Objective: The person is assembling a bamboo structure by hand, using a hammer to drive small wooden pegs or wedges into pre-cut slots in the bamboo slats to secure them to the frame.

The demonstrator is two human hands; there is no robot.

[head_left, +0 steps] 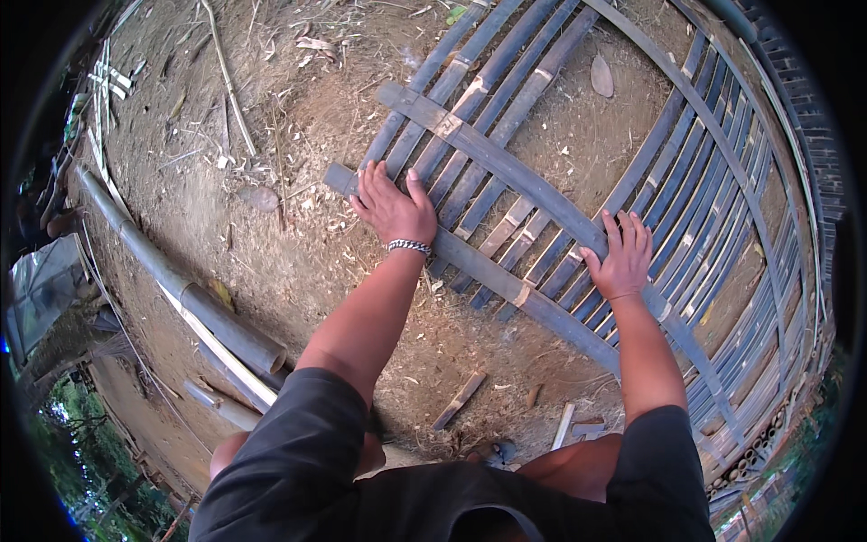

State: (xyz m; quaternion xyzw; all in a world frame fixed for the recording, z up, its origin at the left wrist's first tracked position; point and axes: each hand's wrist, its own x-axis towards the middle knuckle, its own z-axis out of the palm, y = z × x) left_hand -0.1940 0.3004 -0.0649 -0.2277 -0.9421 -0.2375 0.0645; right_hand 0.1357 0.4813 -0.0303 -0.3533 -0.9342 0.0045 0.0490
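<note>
A lattice of dark split-bamboo slats (535,86) lies on the ground, reaching from the top middle to the right. Two long cross slats, a near one (567,322) and a far one (519,173), run over it diagonally. My left hand (394,208), with a chain bracelet at the wrist, is spread over the near cross slat close to its left end. Its fingers are stretched out and the thumb stands apart. Farther right, my right hand (623,255) rests on the far cross slat with its fingers extended. Neither hand is wrapped round a slat.
Thick bamboo poles (194,294) lie along the left. A short bamboo piece (459,401) is on the dirt in front of me. One dry leaf (602,76) lies beyond the lattice. Bamboo offcuts and pale shavings litter the ground. Cut bamboo tubes (751,459) are piled at lower right.
</note>
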